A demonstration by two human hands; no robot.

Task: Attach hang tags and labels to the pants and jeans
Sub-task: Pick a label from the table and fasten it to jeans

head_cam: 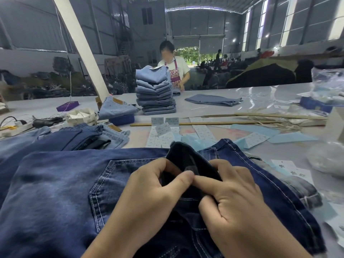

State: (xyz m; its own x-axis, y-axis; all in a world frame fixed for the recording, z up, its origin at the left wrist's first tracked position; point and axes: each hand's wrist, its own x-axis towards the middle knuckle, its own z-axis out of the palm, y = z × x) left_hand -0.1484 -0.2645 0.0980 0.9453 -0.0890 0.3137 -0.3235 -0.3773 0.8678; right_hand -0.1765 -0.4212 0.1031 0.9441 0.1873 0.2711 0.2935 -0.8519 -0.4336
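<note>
Dark jeans [55, 183], spread nearest on the tabletop [214, 94], are pinched at the waistband by both hands, left [149, 190] and right [236, 192]. No tag is seen attached; labels [163, 131] lie just beyond the jeans.

The dark blue jeans [61, 185] lie spread flat on the surface in front of me, back pocket up with its pale stitching showing, and the darker inside of the waistband [188, 157] is folded up between my hands. Beyond them, white printed labels [163, 130] lie in loose rows. White hang tags [292, 169] rest just beside the jeans' right edge.
</note>
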